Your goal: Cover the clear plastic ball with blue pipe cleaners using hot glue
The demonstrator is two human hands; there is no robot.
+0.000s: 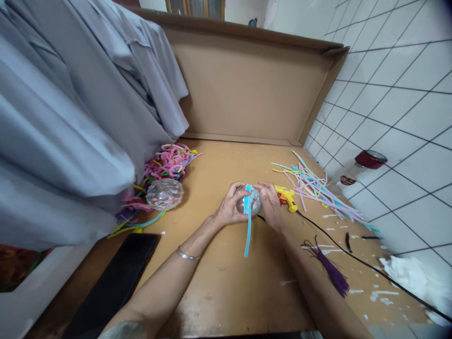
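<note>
Between my two hands, over the middle of the table, is a clear round ball [240,205] with a light blue strip [248,221] lying across it and hanging down in front. My left hand [231,205] wraps round the ball's left side, its thumb by the strip. On the other side my right hand [271,203] has its fingers closed at the ball and strip; the exact hold of its fingertips is partly hidden. A yellow glue gun [290,197] lies just right of my right hand, its black cord running toward the lower right.
A second clear ball [165,194] rests at left by tangled pipe cleaners [173,162]. Loose pale pipe cleaners [310,183], a purple tassel [332,270], a red-lidded jar [363,169] and white tissue [416,278] lie right. A black slab [116,278] is lower left; cardboard [247,89] stands behind.
</note>
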